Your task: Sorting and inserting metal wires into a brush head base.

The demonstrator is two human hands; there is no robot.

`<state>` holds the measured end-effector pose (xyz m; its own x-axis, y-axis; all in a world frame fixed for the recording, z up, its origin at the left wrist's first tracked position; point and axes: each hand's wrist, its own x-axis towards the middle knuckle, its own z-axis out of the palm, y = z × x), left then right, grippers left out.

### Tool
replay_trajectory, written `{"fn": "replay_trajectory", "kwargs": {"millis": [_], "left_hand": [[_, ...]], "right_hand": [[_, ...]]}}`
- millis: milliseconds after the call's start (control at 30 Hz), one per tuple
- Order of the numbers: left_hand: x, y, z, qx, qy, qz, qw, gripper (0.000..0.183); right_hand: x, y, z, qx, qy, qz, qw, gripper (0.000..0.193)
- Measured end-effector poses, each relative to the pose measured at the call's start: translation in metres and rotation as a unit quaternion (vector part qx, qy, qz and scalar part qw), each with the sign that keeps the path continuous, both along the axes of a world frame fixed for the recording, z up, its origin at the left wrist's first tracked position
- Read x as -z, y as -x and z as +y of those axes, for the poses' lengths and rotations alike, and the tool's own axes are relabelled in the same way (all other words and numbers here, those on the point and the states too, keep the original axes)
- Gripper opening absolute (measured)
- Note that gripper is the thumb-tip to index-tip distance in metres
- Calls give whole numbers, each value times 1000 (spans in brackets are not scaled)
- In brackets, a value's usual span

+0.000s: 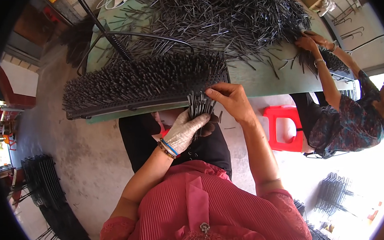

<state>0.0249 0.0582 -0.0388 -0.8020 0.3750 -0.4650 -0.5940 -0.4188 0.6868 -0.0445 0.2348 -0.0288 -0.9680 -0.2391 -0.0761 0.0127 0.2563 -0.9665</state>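
Note:
My left hand [183, 130], in a pale knitted glove, is closed round a bundle of thin black sticks [197, 103] that stand upright out of the fist. My bare right hand [232, 100] is beside the top of the bundle, thumb and forefinger pinched together. Whether a stick is between those fingertips is too small to make out. Just beyond both hands lies a long black rack [141, 84], filled with rows of upright black sticks, at the near edge of the green table [251, 77].
A big heap of loose black sticks [215, 20] covers the table's far part. At the right a co-worker [348, 120] reaches into the heap beside another rack [334, 60]. A red plastic stool [284, 128] stands below. Black racks [43, 174] are on the floor at left.

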Motion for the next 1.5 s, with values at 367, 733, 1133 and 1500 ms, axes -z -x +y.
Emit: {"fn": "replay_trajectory", "kwargs": {"millis": [367,733,1133,1500], "left_hand": [[21,9,7,1,4,-10,1000,24],[21,8,3,18,-46,-57,997,27],[24,7,2,23,-23,-48,998,25],[17,5,5,8,2,-60,998,27]], "right_hand": [[-21,40,14,133,-16,250,959,17],[5,51,11,119,-44,265,956,16],[13,44,4,94,-157,360,915,21],[14,45,-1,18,-255,463,849,26]]}}
